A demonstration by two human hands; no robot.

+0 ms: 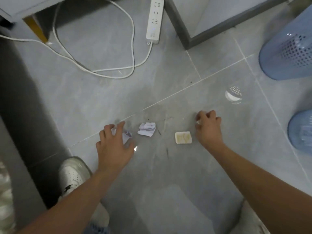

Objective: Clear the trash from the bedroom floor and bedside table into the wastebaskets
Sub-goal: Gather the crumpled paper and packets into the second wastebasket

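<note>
Your left hand [113,146] is down on the grey tiled floor [168,174] with its fingers curled over a crumpled wad of pale lilac paper [126,135]; the grip is closing around it, though you cannot tell from here whether the wad is already pinched or only covered. Your right hand [208,127] is curled with something small and pale showing at the fingertips, too small to identify, so whether that grip holds anything is unclear.

Between the two hands lie a second crumpled ball of white-lilac paper [147,131], just beside the left hand, and a small cream-yellow rectangular wrapper or packet [183,137], just beside the right wrist. Two pale blue perforated plastic wastebaskets [287,53] stand to your right, the farther one near the grey cabinet base, the nearer one [302,130] close to your right arm.

The paper wads should be very light and soft; they will crush rather than slip, so pinch them across the bulk with fingertips and thumb. The packet looks flat and perhaps slick on the smooth tile; likely best to pry up one edge and pinch it there. A white power strip [154,21] and its looping cord lie well apart from the trash, so leave them.
</note>
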